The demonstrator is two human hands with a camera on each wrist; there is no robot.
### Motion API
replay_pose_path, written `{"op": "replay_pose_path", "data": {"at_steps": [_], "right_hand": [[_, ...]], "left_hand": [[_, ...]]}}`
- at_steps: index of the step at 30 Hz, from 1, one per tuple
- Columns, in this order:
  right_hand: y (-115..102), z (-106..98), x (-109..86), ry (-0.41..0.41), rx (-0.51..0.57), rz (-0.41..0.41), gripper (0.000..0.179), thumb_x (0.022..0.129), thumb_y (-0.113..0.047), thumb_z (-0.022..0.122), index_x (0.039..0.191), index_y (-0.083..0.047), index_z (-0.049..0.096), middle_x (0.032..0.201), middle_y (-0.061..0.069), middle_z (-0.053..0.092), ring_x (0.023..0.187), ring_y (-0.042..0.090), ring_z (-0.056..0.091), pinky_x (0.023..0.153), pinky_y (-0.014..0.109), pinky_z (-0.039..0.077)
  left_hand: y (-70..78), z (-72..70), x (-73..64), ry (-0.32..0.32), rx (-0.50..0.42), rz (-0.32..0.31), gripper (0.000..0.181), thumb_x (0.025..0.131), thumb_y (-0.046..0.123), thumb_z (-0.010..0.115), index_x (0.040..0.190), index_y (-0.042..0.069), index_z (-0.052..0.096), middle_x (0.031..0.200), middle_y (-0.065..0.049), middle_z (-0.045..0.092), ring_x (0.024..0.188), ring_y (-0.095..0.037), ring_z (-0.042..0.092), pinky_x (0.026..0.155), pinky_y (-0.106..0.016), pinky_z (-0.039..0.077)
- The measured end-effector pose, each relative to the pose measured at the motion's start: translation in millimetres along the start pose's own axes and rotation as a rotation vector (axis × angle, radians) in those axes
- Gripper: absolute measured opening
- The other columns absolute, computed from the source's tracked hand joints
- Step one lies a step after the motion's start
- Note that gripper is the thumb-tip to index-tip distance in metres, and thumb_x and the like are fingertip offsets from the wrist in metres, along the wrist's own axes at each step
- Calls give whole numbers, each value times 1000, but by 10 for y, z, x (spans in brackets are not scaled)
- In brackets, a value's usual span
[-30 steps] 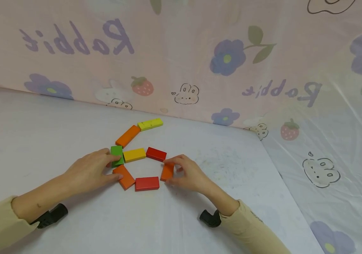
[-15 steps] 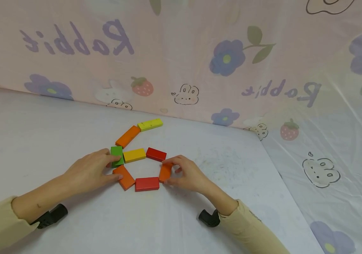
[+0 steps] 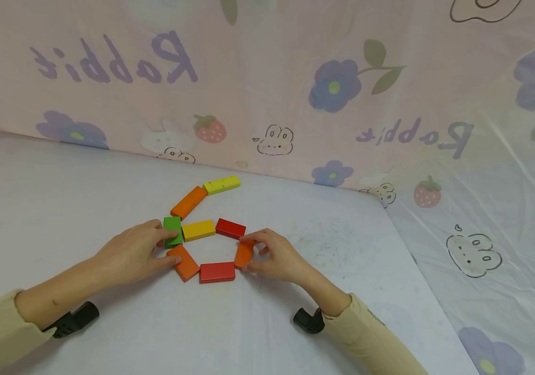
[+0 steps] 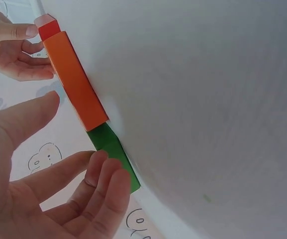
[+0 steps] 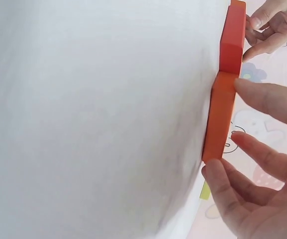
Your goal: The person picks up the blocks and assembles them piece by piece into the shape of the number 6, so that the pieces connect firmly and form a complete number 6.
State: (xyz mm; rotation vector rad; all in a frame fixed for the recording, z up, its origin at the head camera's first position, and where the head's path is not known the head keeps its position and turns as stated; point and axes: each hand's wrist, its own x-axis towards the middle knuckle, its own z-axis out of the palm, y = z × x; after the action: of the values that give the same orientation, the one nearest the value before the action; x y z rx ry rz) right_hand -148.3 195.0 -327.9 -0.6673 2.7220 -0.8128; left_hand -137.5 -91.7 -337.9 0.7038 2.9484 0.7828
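My right hand pinches an orange block by its two ends, thumb at the near end and fingertips at the far end. That block meets a red block at its near corner. The fingertips of my left hand rest on a green block, while the thumb lies over another orange block in the head view. In the left wrist view, the left fingers are loosely bent against the green block. A yellow block and a second red block form the ring's far side.
Beyond the green block, a third orange block slants toward a speckled light-yellow block. All the blocks lie flat on a white table. A printed rabbit-pattern curtain hangs behind the table's far edge.
My right hand has shifted the orange block slightly left, so it now sits against the near red block's end. The left hand and other blocks have stayed in place.
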Motion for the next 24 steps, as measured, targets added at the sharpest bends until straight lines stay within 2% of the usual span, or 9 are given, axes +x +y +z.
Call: {"op": "replay_pose_path", "data": {"at_steps": [8,17,24], "right_hand": [[27,-22,-3,10,-2,-10,45,79,-17,72,121,-12,59,116,5,58,101,20,53,82,31,51],[97,-157,-55,116,26,9,42,82,-21,69,121,-11,59,120,9,58,105,24,56,85,36,51],[198,-221,-74,172,63,7,43,82,-21,69,122,-10,59,122,11,57,109,28,56,86,39,51]], "left_hand": [[-4,-36,18,2,-26,-16,45,77,29,73,114,4,65,79,0,52,64,-11,42,53,-21,34],[-108,-179,30,40,-14,-30,42,80,31,70,113,5,65,90,-5,58,73,-15,50,58,-24,40],[-215,-232,36,75,28,-23,43,82,30,68,115,3,64,94,-9,59,76,-17,54,59,-26,43]]}}
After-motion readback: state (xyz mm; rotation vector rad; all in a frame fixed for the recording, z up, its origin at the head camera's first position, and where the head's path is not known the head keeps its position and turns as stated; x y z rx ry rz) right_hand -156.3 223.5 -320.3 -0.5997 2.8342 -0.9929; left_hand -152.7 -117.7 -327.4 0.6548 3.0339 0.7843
